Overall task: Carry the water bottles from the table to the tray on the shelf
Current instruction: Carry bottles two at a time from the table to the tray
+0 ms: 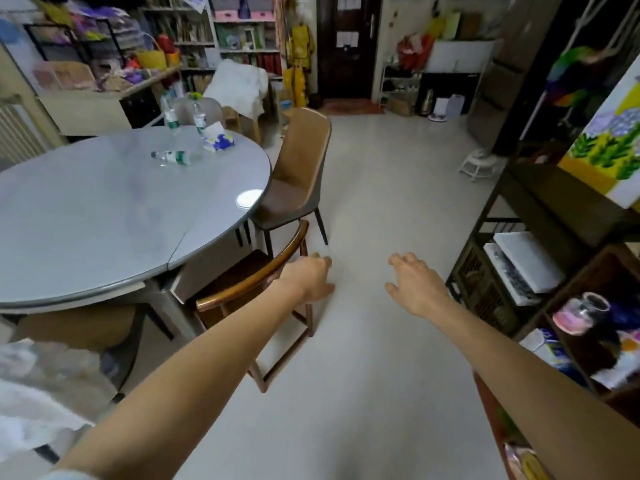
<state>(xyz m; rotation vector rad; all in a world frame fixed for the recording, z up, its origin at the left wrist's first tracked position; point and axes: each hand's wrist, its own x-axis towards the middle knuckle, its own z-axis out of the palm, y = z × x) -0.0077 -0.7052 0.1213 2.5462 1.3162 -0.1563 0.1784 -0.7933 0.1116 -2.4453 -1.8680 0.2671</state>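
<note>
I see three clear plastic water bottles with green-and-white labels in the upper left of the frame, on the round grey table [104, 209]. Two stand upright at the far edge: the left upright bottle [170, 114] and the right upright bottle [199, 117], the latter just beside a blue-and-white tissue pack [219, 141]. The lying bottle [171, 157] rests on its side nearer me. My left hand [306, 277] and right hand [415, 284] hang empty over the floor at lower centre, fingers loosely spread. A dark shelf [512, 258] lines the right edge.
</note>
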